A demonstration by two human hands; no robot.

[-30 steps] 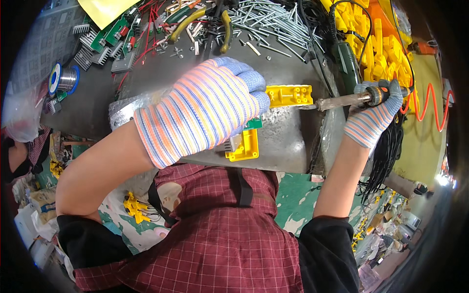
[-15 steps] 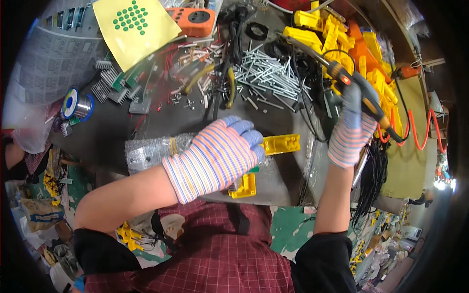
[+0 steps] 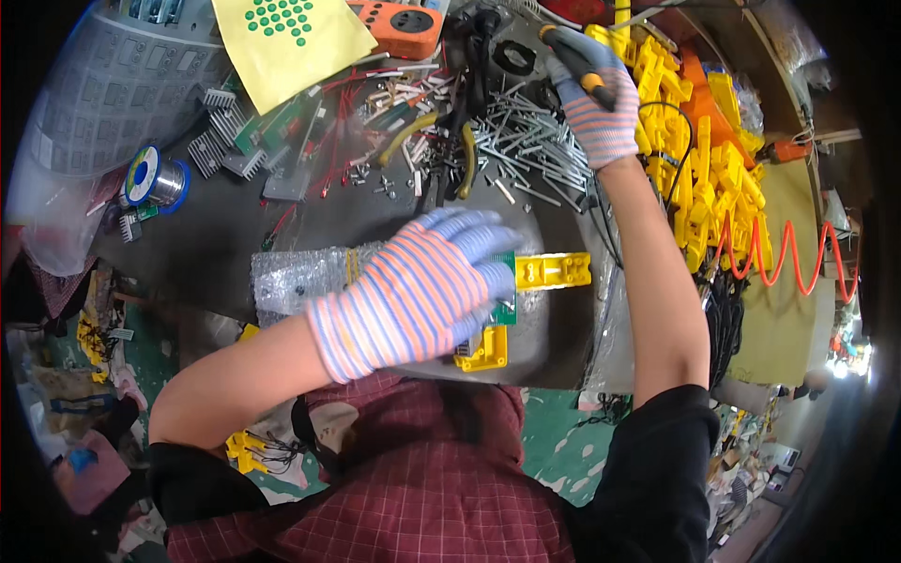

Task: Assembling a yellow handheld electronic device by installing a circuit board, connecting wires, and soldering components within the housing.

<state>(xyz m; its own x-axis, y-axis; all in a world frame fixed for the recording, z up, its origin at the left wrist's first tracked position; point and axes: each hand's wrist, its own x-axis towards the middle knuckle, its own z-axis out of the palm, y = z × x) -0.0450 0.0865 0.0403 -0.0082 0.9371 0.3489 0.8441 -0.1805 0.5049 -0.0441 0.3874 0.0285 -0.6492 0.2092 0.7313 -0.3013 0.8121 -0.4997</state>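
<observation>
My left hand [image 3: 408,291], in a striped glove with blue-grey fingertips, lies over the work with its fingers stretched out and slightly blurred. By its fingertips is a green circuit board [image 3: 507,311], partly hidden under them. An open yellow plastic housing [image 3: 556,271] extends to the right of the board, and a second yellow housing part [image 3: 488,352] sits at its near side. Up at the far right, my right hand [image 3: 601,113] is closed around a black-and-orange handheld tool [image 3: 584,75], beyond the heap of screws; its working end cannot be made out.
Loose long screws [image 3: 530,141] cover the back middle, beside yellow-handled pliers [image 3: 468,159]. Yellow plastic housings [image 3: 699,178] pile up at right, near a red coiled cord [image 3: 788,249]. Bubble wrap [image 3: 296,286] lies left of the work. A solder spool [image 3: 157,178] and heat sinks [image 3: 225,136] stand farther left.
My right hand has swung left and away from me with the black-and-orange tool, from beside the yellow pile to beyond the screws. My left fingers have spread, and more of the circuit board shows.
</observation>
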